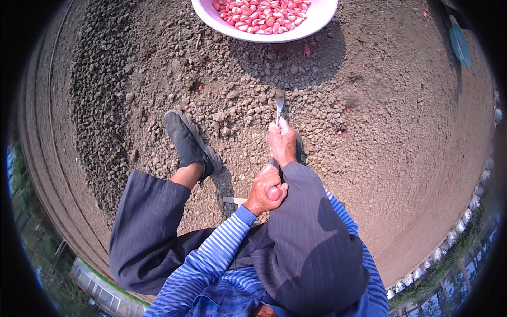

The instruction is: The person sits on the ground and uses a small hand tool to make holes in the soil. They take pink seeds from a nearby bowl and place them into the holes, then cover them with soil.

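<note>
My right hand point(283, 144) is closed round the shaft of a narrow metal-bladed hand tool point(280, 102), whose soil-marked tip points away from me at the clods. Nearer my body, my left hand point(267, 190) forms a fist around the tool's handle end. A rounded pink-red piece shows in that fist; whether it is the handle's butt or a clove, I cannot tell. Beyond the blade stands a pale wide bowl point(273, 38) of pink-coated garlic cloves point(263, 16), its far side cut off by the picture's edge. A few pink bits, one a small piece point(200, 88), lie on the soil.
Cloddy soil point(237, 107) surrounds my dark shoe point(192, 142); the other shoe is mostly hidden by my right hand and leg. A flat pale strip point(234, 200) lies near my left wrist. A thin line point(51, 83) runs at far left, a blue-green object point(459, 44) stands upper right.
</note>
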Motion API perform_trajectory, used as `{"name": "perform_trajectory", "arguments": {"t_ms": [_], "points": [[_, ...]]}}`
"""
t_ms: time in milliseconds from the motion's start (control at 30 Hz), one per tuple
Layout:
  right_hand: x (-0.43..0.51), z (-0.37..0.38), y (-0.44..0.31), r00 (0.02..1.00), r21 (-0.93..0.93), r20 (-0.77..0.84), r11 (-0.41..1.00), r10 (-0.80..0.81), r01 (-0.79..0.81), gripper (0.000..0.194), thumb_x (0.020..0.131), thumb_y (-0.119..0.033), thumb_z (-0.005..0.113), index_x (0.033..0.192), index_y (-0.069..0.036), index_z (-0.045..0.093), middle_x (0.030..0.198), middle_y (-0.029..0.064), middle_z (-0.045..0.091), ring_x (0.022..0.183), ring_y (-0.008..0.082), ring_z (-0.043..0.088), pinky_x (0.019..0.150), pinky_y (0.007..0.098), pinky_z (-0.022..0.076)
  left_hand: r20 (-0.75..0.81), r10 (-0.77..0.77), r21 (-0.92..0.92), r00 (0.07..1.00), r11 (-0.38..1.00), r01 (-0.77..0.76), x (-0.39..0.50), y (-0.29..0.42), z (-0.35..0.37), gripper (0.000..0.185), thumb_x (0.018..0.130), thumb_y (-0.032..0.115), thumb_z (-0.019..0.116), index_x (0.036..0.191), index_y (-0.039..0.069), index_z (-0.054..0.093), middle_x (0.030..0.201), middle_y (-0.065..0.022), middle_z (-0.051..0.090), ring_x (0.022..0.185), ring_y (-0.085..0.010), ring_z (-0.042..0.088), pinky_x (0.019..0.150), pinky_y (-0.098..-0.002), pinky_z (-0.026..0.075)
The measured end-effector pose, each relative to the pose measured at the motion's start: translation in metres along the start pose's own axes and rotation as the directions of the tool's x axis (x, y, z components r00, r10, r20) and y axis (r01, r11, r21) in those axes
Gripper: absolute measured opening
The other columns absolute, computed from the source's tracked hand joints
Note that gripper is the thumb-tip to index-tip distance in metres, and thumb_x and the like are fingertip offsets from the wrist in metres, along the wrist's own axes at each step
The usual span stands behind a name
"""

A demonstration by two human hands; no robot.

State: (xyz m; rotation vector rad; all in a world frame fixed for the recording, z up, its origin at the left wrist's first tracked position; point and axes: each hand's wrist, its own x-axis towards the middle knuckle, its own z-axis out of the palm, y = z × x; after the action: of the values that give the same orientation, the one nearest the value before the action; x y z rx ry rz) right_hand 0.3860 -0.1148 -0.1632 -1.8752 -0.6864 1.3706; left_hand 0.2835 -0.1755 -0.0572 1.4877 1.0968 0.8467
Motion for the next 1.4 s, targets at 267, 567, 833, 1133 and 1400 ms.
{"name": "perform_trajectory", "arguments": {"t_ms": [267, 567, 833, 1133, 1400], "points": [[0.048, 0.020, -0.001, 0.987, -0.215, -0.114, 0.973, -0.109, 0.082, 0.021, 0.095, -0.020, 0.059, 0.085, 0.000, 0.059, 0.066, 0.0150, 0.062, 0.060, 0.0297, 0.062, 0.060, 0.0449, 0.0487, 0.049, -0.143, -0.049, 0.989, 0.988, 0.145, 0.029, -0.048, -0.017, 0.027, 0.079, 0.003, 0.072, 0.068, 0.004, 0.047, 0.072, -0.0072, 0.052, 0.070, -0.0224, 0.051, 0.069, -0.0361, 0.045], [0.056, 0.017, -0.005, 0.999, -0.255, -0.019, 0.966, -0.044, 0.038, 0.023, 0.098, -0.024, 0.056, 0.090, -0.002, 0.053, 0.064, 0.0144, 0.061, 0.058, 0.0304, 0.064, 0.057, 0.0473, 0.0505, -0.013, -0.133, -0.034, 0.991, 0.991, 0.132, 0.030, -0.038, -0.014, 0.024, 0.076, 0.004, 0.074, 0.070, 0.003, 0.051, 0.072, -0.0132, 0.051, 0.068, -0.0329, 0.054, 0.066, -0.0415, 0.046], [0.048, -0.009, 0.000, 0.962, -0.384, 0.251, 0.901, -0.107, 0.201, 0.022, 0.101, -0.016, 0.056, 0.100, -0.001, 0.041, 0.066, 0.0104, 0.054, 0.057, 0.0247, 0.057, 0.050, 0.0428, 0.0459, 0.172, 0.050, 0.060, 0.984, 0.996, -0.061, 0.017, -0.067, -0.010, 0.025, 0.075, 0.002, 0.074, 0.070, 0.006, 0.050, 0.073, -0.0109, 0.052, 0.074, -0.0334, 0.055, 0.070, -0.0438, 0.047], [0.067, -0.045, -0.060, 0.903, -0.625, 0.418, 0.691, -0.094, 0.362, 0.030, 0.095, -0.029, 0.064, 0.092, 0.001, 0.066, 0.075, 0.0217, 0.068, 0.075, 0.0407, 0.069, 0.066, 0.0487, 0.0519, 0.161, 0.032, 0.009, 0.986, 0.999, -0.034, 0.024, -0.052, -0.009, 0.028, 0.076, 0.006, 0.076, 0.069, 0.006, 0.049, 0.071, -0.0118, 0.049, 0.073, -0.0354, 0.053, 0.069, -0.0460, 0.045], [0.168, -0.045, -0.216, 0.603, -0.623, 0.169, 0.389, -0.780, 0.679, 0.010, 0.085, -0.012, 0.074, 0.094, -0.008, 0.072, 0.094, 0.0124, 0.070, 0.091, 0.0334, 0.068, 0.079, 0.0449, 0.0553, 0.054, -0.115, -0.093, 0.992, 0.988, 0.120, 0.053, -0.017, -0.010, 0.029, 0.073, 0.001, 0.078, 0.068, 0.006, 0.049, 0.069, -0.0106, 0.050, 0.070, -0.0336, 0.053, 0.066, -0.0427, 0.046]]}}
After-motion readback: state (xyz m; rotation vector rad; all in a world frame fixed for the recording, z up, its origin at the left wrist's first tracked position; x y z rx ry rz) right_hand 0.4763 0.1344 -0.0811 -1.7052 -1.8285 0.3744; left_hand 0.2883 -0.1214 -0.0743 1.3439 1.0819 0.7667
